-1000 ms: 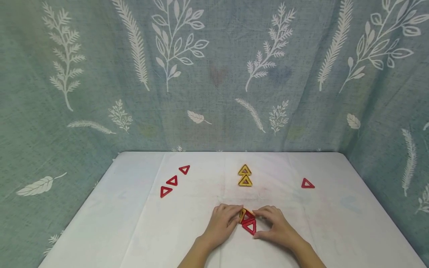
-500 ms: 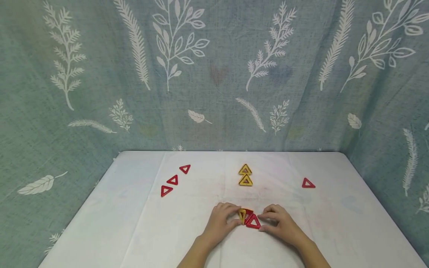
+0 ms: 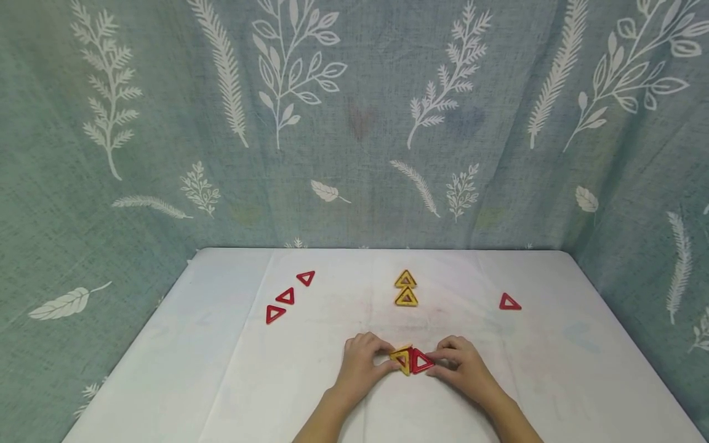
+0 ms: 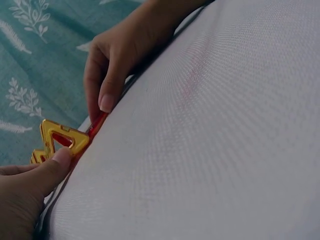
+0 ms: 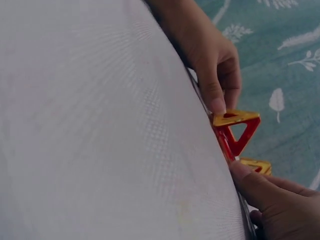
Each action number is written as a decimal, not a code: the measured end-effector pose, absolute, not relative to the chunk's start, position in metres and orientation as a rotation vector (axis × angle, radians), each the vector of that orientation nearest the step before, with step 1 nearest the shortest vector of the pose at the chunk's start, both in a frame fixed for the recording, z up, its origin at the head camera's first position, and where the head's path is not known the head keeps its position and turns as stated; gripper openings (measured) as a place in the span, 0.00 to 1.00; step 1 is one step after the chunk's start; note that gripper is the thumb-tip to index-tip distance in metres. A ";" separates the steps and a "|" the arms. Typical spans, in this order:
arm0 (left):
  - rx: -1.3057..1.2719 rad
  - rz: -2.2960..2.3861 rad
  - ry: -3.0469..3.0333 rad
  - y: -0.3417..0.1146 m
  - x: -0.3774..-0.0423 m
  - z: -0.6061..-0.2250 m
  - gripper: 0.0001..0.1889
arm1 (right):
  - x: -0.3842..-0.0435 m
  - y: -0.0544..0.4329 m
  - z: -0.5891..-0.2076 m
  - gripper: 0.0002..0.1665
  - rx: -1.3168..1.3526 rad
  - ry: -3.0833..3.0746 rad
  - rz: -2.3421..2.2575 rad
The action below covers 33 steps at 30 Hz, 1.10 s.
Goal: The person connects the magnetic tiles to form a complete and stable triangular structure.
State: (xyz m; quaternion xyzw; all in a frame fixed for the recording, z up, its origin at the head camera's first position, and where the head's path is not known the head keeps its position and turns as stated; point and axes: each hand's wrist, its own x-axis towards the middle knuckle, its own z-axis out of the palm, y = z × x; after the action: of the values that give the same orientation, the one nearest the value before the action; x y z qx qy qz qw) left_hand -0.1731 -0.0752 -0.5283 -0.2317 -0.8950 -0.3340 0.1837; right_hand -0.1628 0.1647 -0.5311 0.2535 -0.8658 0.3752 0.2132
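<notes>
Near the front of the white table, my left hand [image 3: 362, 363] pinches a yellow triangular magnetic tile [image 3: 407, 363] between thumb and fingers. This tile leans up in a small cluster. A second yellow tile [image 5: 257, 165] stands at the cluster's far side. Between them, in the right wrist view, a tilted red tile [image 5: 234, 146] shows, partly hidden from the head. On the cluster's right side lies a red triangular magnetic tile [image 3: 416, 363], apparently flat. My right hand [image 3: 460, 366] pinches its right corner with thumb and index finger.
Two yellow triangular tiles [image 3: 406, 304] lie point to base farther back on the white table [image 3: 332, 394]. Three red tiles [image 3: 268, 315] lie at the back left, and one red tile [image 3: 510, 307] at the right. A leaf-patterned green curtain [image 3: 354, 227] hangs behind.
The cluster has turned, so the flat red tile has swung from its front to its right side. The leading yellow tile now faces forward more fully. My right hand has followed the red tile.
</notes>
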 end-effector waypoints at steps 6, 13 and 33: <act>-0.615 -0.931 -2.589 -0.075 -0.173 -0.527 0.16 | -0.163 0.159 -0.529 0.11 0.676 -2.383 1.011; -0.560 -1.007 -2.629 -0.073 -0.175 -0.525 0.15 | -0.163 0.157 -0.527 0.13 0.637 -2.408 1.115; -0.746 -0.904 -2.535 -0.073 -0.173 -0.525 0.15 | -0.159 0.140 -0.531 0.21 0.650 -2.309 1.262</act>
State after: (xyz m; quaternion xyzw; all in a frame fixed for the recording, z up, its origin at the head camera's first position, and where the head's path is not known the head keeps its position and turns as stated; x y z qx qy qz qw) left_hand -0.1729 -0.0726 -0.5254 -0.2632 -0.8940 -0.3187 0.1733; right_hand -0.1595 0.1399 -0.5314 0.2343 -0.8322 0.4547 0.2139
